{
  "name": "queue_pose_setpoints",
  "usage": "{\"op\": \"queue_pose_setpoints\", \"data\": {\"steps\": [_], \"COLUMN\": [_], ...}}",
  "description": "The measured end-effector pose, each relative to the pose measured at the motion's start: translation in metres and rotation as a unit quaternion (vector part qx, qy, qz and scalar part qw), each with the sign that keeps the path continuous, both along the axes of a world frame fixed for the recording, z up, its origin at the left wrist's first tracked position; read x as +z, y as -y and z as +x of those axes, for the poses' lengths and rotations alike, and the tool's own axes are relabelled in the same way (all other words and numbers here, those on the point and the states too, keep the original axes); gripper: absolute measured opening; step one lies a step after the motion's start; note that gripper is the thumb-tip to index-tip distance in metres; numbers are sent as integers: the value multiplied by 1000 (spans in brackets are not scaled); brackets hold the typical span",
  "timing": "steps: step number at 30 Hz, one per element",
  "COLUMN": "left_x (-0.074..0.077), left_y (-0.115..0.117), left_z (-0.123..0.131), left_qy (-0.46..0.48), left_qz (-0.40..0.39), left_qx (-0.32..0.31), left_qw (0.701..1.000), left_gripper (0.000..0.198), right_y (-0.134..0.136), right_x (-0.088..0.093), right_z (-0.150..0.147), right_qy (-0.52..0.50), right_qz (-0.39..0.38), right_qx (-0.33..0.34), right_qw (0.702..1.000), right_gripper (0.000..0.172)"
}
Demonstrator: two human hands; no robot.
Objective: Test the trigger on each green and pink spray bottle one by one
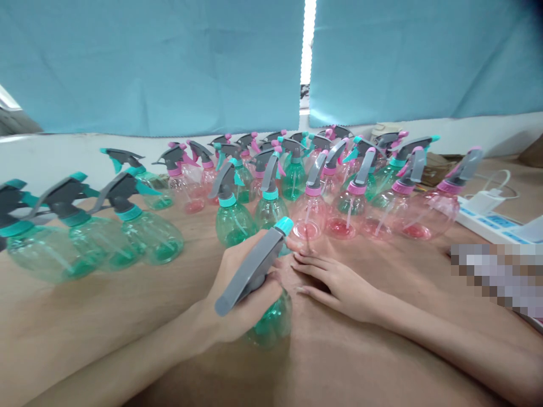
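My left hand (237, 299) is wrapped around a green spray bottle (271, 322) that stands on the wooden table (106, 316), just below its grey trigger head (252, 265) with a teal nozzle. My right hand (335, 280) lies beside it on the right, fingers stretched out flat toward the nozzle, with the fingertips close to it. Nothing is in the right hand.
Several green spray bottles (144, 232) and pink spray bottles (343, 212) stand in rows across the table's middle and back. A white power strip (492, 220) with a cable lies at the right. A blurred patch sits at the right edge. Blue curtains (169, 62) hang behind.
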State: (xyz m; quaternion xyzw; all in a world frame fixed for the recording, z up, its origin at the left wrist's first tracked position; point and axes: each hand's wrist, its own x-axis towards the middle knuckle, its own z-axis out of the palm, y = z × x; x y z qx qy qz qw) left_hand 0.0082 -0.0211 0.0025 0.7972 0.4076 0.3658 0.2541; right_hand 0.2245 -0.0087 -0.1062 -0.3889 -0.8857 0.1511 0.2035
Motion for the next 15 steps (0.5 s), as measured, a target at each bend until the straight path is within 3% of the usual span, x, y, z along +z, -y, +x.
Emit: {"op": "queue_pose_setpoints", "data": {"steps": [3, 6, 15], "left_x": [2, 2, 4], "left_y": [0, 0, -3], "left_z": [-3, -5, -4], "left_qy": [34, 37, 44], "left_qz": [-48, -74, -25], "left_qx": [-53, -60, -68], "left_qw": [997, 995, 996], "left_gripper": [28, 29, 25], "right_y": [0, 0, -1], "right_x": [0, -1, -1], "right_z": [0, 0, 0], "right_qy": [7, 5, -6], "right_qz": [0, 2, -1], "right_qx": [-2, -2, 2], "right_qw": [1000, 1000, 1000], "right_gripper": [51, 51, 50]}}
